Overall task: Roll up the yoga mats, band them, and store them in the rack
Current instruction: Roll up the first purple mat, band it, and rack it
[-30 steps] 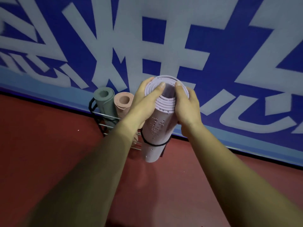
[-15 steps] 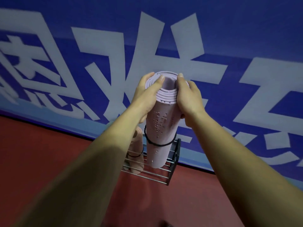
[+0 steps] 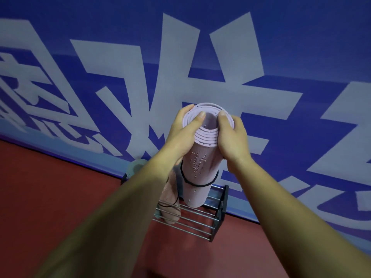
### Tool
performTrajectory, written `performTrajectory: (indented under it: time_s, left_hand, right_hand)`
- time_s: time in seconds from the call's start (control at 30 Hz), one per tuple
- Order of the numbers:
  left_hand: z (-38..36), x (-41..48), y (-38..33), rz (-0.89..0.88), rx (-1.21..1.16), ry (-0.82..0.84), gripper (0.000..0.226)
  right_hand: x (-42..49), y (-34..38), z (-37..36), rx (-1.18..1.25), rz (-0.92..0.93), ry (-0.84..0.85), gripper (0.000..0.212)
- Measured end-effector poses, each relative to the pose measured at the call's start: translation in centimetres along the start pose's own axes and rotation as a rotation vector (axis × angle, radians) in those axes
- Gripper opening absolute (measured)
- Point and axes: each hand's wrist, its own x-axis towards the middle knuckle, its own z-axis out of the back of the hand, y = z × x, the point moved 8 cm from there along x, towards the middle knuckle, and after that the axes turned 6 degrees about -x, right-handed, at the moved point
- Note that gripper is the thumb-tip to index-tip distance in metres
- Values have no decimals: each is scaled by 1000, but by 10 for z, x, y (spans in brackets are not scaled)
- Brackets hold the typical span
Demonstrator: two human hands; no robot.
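The upper end of a rolled lilac mat is grasped from both sides: the fingers of the left hand are curled round its left edge with the thumb laid over the spiral rim, and the right hand is wrapped round the right edge, its thumb likewise hooked onto the rim. The roll is held nearly upright, its open spiral end turned toward the camera, and a thin black band is seen looped round its middle. Its lower end is placed over the metal rack, a low frame of silver rails with dark end pieces set on the red floor against the blue wall with large pale characters. In the rack, just left of the lilac roll, a pink mat is stood, ringed by a dark band of its own; farther left, only the top of a green mat is seen. Most of both stored rolls and the rack's left end are hidden by the left forearm, and it cannot be told whether the lilac roll's base rests on the rack. Both forearms are stretched forward and upward from the lower corners, converging at the roll's top.
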Motion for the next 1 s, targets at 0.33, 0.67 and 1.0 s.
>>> performTrajectory:
  time_s: [0.33, 0.67, 1.0]
  left_hand:
    - [9, 23, 84, 87, 62, 41, 41]
    - [44, 52, 184, 230, 100, 158, 53]
    - [86, 66, 281, 338, 596, 203, 50]
  right_hand:
    - [22, -83, -26, 4, -107, -43, 35]
    - [31, -172, -81, -75, -199, -78, 44]
    - [33, -262, -128, -55, -267, -120, 24]
